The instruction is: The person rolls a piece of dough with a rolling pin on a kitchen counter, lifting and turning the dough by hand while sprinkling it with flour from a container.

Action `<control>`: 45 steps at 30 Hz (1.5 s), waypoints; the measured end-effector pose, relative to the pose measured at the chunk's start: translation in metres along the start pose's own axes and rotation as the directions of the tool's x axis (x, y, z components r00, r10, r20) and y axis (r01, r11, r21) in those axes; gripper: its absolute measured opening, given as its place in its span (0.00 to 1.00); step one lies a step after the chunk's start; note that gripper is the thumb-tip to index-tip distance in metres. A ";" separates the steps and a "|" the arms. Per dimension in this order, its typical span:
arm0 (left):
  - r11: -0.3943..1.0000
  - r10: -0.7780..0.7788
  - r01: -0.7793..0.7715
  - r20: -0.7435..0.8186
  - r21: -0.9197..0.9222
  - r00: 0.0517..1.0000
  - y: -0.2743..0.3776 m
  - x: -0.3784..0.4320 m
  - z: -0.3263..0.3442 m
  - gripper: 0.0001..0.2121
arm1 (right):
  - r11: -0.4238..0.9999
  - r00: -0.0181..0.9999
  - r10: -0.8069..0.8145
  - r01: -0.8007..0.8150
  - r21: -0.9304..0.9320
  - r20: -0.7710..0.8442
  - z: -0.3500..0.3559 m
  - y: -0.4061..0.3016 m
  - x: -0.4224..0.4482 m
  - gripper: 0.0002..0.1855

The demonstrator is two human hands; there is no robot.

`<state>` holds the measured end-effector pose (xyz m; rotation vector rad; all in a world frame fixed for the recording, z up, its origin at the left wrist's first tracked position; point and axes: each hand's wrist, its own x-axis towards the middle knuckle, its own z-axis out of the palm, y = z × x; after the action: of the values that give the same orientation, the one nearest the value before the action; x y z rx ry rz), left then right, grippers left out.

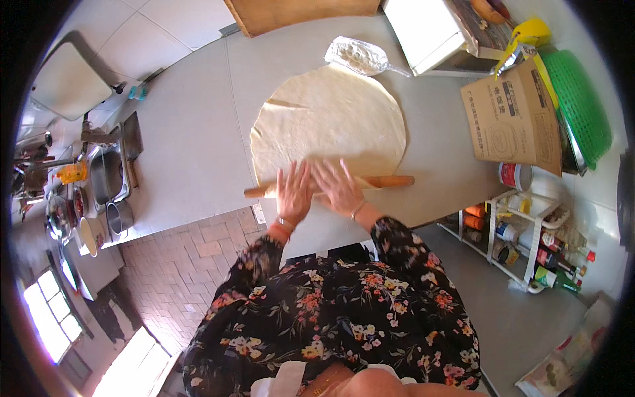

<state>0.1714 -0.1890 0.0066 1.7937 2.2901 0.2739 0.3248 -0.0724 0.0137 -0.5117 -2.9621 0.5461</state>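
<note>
A large, thin round sheet of dough (pixel 332 114) lies on the grey countertop, with a small crease at its upper left. Its near edge is wrapped around a wooden rolling pin (pixel 397 181), whose two ends stick out at the sides. My left hand (pixel 294 193) presses flat on the wrapped dough over the pin, fingers pointing away from me. Beside it my right hand (pixel 340 188) also rests on the wrapped dough, slightly blurred. Neither hand's fingers are curled around the pin. Just beyond the dough's far edge lies a clear plastic scoop of flour (pixel 356 55).
A metal sink (pixel 106 173) and a small pot (pixel 119 217) are at the left. On the right stand a cardboard box (pixel 511 114), a green plastic basket (pixel 578 109) and a white rack (pixel 531 238) with bottles. A wooden board (pixel 302 15) is at the far edge.
</note>
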 end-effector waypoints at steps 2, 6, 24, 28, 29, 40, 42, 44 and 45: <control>0.999 -0.020 0.025 -0.150 0.035 0.988 -0.011 0.068 -0.017 0.28 | 0.976 0.997 0.071 -0.063 -0.211 0.029 -0.027 0.033 0.061 0.38; 0.997 0.055 -0.066 -0.267 -0.033 0.962 0.014 0.138 -0.037 0.32 | 0.952 0.906 0.254 -0.296 -0.079 -0.340 -0.062 0.097 0.109 0.32; 0.762 0.615 -0.569 -0.071 0.310 0.785 -0.050 0.147 0.011 0.28 | 0.991 0.981 0.132 -0.132 0.010 -0.141 -0.033 0.122 0.022 0.31; 0.786 0.586 -0.549 -0.057 0.284 0.808 0.004 0.068 0.021 0.26 | 0.987 0.971 0.102 -0.125 -0.099 -0.214 -0.011 0.071 -0.065 0.34; 0.801 0.557 -0.466 -0.184 0.375 0.810 0.004 0.093 0.024 0.25 | 0.970 0.954 0.115 -0.168 -0.177 -0.276 -0.008 0.090 -0.058 0.34; 0.947 -0.293 0.258 -0.194 -0.190 0.936 -0.089 0.317 -0.015 0.28 | 0.798 0.672 0.599 -0.544 0.257 -0.436 -0.058 0.236 -0.003 0.34; 0.979 -0.130 0.088 -0.225 -0.185 0.966 -0.082 0.320 -0.017 0.30 | 0.822 0.672 0.559 -0.523 0.223 -0.485 -0.056 0.228 -0.016 0.37; 0.983 -0.128 0.088 -0.252 -0.164 0.959 -0.086 0.310 -0.018 0.30 | 0.829 0.712 0.550 -0.527 0.186 -0.435 -0.062 0.205 -0.010 0.37; 0.986 -0.112 0.074 -0.271 -0.147 0.956 -0.085 0.307 -0.018 0.31 | 0.827 0.739 0.553 -0.543 0.145 -0.385 -0.065 0.195 -0.007 0.38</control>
<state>0.0164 0.0884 -0.0171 1.6642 2.4641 0.6885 0.4011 0.1183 0.0044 -1.3403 -2.3644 0.4353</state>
